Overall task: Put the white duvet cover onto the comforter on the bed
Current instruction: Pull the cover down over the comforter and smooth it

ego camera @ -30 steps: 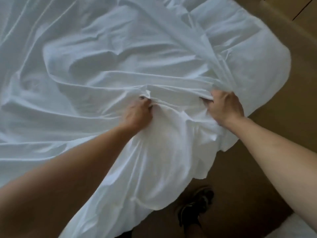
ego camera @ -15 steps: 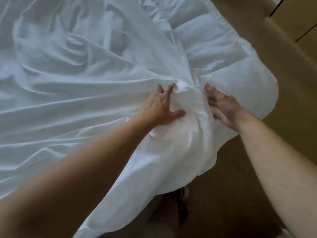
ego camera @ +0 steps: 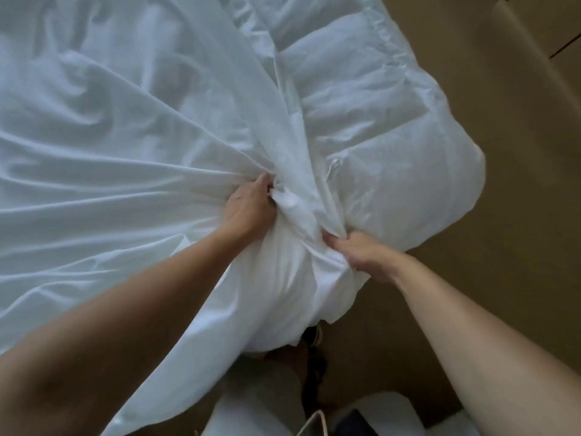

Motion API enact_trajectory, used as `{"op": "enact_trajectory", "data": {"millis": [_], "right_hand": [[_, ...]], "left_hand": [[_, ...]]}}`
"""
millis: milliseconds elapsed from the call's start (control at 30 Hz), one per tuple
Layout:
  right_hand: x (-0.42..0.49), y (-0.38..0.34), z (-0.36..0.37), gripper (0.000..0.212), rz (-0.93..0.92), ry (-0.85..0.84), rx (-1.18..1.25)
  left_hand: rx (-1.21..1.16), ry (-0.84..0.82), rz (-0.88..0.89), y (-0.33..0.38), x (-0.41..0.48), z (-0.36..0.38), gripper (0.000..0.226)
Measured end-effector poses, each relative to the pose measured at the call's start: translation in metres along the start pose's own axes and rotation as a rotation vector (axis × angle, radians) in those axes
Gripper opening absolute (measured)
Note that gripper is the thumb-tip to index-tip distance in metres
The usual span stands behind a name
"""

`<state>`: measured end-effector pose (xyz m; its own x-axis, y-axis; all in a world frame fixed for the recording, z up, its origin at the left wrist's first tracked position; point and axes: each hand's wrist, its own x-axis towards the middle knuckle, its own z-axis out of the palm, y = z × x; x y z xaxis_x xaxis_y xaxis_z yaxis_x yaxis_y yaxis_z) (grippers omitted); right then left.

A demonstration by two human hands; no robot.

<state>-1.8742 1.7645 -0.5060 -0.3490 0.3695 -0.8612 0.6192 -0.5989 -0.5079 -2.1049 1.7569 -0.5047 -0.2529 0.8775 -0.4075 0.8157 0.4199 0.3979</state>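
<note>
Left hand (ego camera: 248,209) and right hand (ego camera: 364,256) both clench bunched duvet cover (ego camera: 110,158) at the near corner — cover fans out left, bare comforter (ego camera: 393,130) lies ahead-right of the fists, long axis running away, right hand nearer — pull likely goes that way.

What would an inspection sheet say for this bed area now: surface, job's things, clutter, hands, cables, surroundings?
Surface: bed hidden under bedding.
Job's things: smooth white fabric duvet cover, wrinkled, spread on the left; puffy white quilted comforter uncovered on the right.
Clutter: dark shoe partly under the hanging bedding.
Hands: left hand and right hand each grip bunched cover fabric.
Cables: nothing seen.
Surroundings: brown carpeted floor; tan panel, top right.
</note>
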Motion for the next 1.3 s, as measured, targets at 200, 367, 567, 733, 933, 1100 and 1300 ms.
{"op": "enact_trajectory", "data": {"millis": [200,367,567,733,933,1100,1300], "right_hand": [[-0.008,-0.018,-0.072,0.051,-0.140,0.522,0.149],[-0.001,-0.062,-0.077,0.062,-0.207,0.237,0.423],[-0.010,0.016,-0.081,0.096,0.005,-0.456,-0.016],[-0.013,0.060,-0.055,0.093,-0.164,-0.464,-0.202],[-0.027,0.088,-0.011,0.080,-0.293,-0.271,-0.347],[-0.036,0.103,0.001,0.041,-0.117,0.010,0.703],[-0.048,0.096,0.007,0.041,-0.067,0.027,0.971]], "left_hand": [[0.265,-0.379,0.052,0.033,-0.073,0.007,0.121],[0.344,-0.190,0.070,0.041,-0.060,0.013,0.070],[0.230,-0.052,-0.072,0.034,-0.053,0.016,0.043],[0.153,-0.072,-0.185,0.033,-0.052,0.016,0.033],[0.062,-0.200,-0.276,0.036,-0.050,-0.002,0.041],[0.174,-0.160,-0.155,0.035,-0.055,0.004,0.041],[0.283,-0.072,0.063,0.018,-0.064,-0.013,0.037]]}}
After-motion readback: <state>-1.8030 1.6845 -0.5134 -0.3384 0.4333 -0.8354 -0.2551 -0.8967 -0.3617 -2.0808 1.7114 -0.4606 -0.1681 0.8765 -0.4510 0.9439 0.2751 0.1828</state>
